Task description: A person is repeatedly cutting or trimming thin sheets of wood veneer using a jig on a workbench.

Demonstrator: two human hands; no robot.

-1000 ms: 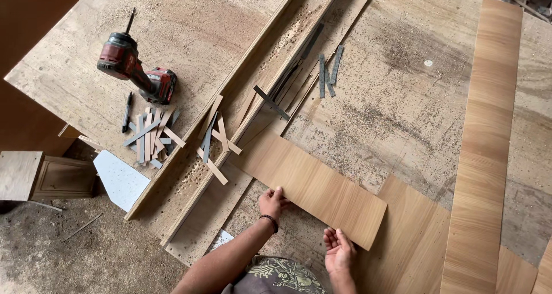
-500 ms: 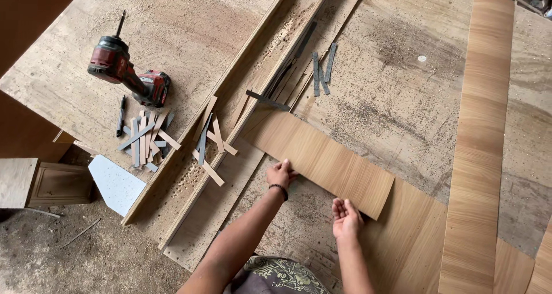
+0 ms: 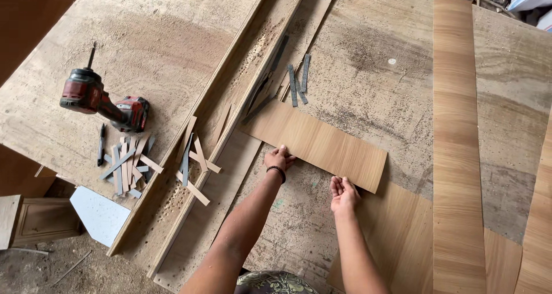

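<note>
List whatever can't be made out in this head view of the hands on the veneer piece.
- Fingertips of the left hand and right hand: bent onto the edge of the veneer piece, so the grip underneath is hidden.
- The long veneer strip: cut off by the bottom edge.
- The drill bit tip: too small to identify.
- The scrap slats: overlapping, count unclear.
- Items at the top right: cropped by the frame.
</note>
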